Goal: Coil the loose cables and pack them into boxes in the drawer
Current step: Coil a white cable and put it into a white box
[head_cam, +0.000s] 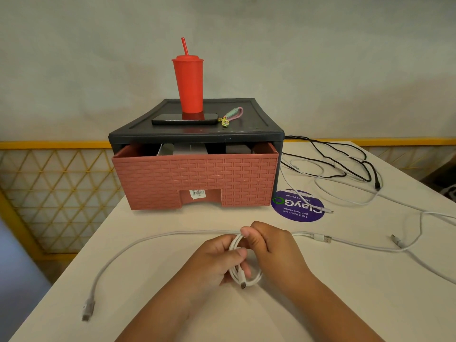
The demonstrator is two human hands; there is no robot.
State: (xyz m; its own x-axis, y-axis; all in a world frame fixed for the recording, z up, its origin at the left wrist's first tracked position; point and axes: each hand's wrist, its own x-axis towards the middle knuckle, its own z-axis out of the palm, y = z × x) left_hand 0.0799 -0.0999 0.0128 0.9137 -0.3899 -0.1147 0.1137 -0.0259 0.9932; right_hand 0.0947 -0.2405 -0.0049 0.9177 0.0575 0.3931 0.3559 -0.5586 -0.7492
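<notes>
Both hands hold a white cable coil (256, 280) above the near part of the table. My left hand (217, 260) grips the coil's left side, thumb across it. My right hand (269, 243) pinches the top of the loop between thumb and fingers. A connector pokes out at the coil's bottom. Another white cable (148, 239) runs left across the table to a plug at the front left. The pink woven drawer (197, 178) of a black-topped cabinet stands slightly pulled out; boxes (190, 149) show inside it, mostly hidden.
Several loose white cables (357, 244) and a black cable (345, 159) lie tangled on the right of the table. A purple round sticker (299, 213) lies beside the drawer. A red cup (188, 85), a phone (185, 118) and a keychain sit on the cabinet top.
</notes>
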